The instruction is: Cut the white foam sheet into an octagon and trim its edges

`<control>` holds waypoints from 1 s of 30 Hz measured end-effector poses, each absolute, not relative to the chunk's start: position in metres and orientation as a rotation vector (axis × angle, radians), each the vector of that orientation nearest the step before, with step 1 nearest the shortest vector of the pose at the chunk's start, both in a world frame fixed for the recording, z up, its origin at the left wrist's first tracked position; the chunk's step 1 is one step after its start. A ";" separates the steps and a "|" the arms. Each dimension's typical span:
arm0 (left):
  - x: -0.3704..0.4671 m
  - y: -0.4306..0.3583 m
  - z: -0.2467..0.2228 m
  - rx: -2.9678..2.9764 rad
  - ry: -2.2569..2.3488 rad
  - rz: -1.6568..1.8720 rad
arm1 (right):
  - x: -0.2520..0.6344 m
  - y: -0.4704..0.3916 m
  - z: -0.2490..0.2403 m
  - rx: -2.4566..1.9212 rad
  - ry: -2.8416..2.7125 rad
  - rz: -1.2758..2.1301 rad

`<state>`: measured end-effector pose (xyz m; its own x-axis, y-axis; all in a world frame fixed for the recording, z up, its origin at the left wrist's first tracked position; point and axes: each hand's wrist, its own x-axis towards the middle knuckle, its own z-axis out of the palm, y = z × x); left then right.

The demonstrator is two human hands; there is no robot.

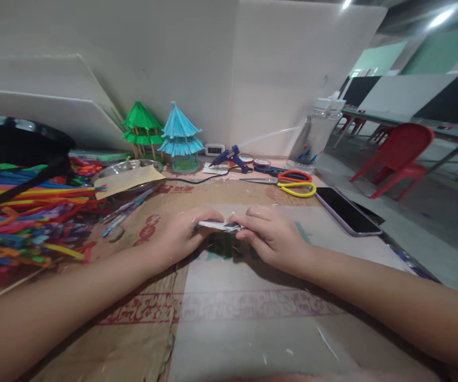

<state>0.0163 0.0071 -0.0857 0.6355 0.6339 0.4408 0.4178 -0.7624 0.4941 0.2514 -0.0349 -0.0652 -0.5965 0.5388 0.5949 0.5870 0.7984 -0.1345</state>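
Observation:
Between my two hands is a small flat white piece (212,226) with a dark part near its right end, held just above the translucent sheet (253,339) on the cardboard. My left hand (183,231) grips the piece's left side, thumb and fingers closed on it. On the right side, my right hand (274,236) pinches the end with thumb and forefinger. The fingers hide much of the piece, so its full shape cannot be made out.
Colourful pipe cleaners (26,228) heap at the left. Behind stand green (141,127) and blue (180,138) pavilion models, a glue gun (231,158), scissors (296,185) and a bottle (314,138). A phone (348,209) lies right; a red chair (398,156) stands beyond.

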 end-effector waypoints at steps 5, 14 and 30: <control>0.016 0.007 -0.086 2.508 0.873 0.876 | 0.251 -0.034 -0.065 -0.849 -2.324 -0.084; 0.017 0.005 -0.081 2.451 0.965 0.833 | 0.254 -0.030 -0.069 -0.951 -2.123 0.178; 0.020 0.009 -0.081 2.027 0.986 0.866 | 0.252 -0.014 -0.078 -1.203 -1.806 0.688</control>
